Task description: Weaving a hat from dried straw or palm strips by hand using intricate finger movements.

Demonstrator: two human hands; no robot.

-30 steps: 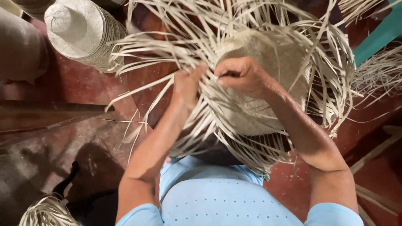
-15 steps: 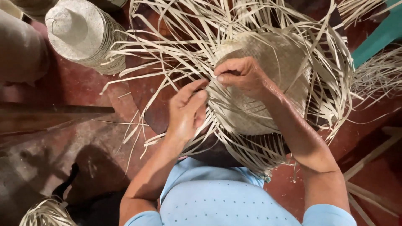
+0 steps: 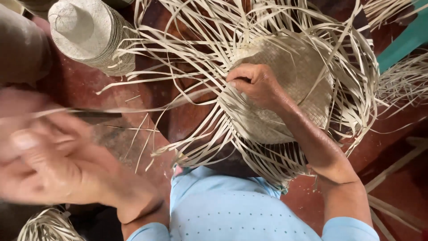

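Observation:
A half-woven pale straw hat [image 3: 290, 89] lies in my lap with several loose strips fanning out all round it. My right hand [image 3: 254, 82] rests on its woven top near the left rim, fingers curled and pinching the weave. Raised close to the camera at the lower left, my left hand [image 3: 58, 165] is large and blurred. A long thin straw strip [image 3: 147, 107] runs from it toward the hat, seemingly pinched in its fingers.
A stack of finished woven hats [image 3: 89, 35] stands at the upper left on the red floor [image 3: 147, 89]. More loose straw lies at the bottom left [image 3: 47, 225] and at the right edge [image 3: 401, 80]. A teal object [image 3: 408, 40] crosses the upper right corner.
My left hand has left the hat's rim and swung out to the left and up toward the camera, drawing a strip with it. My right hand has stayed on the hat.

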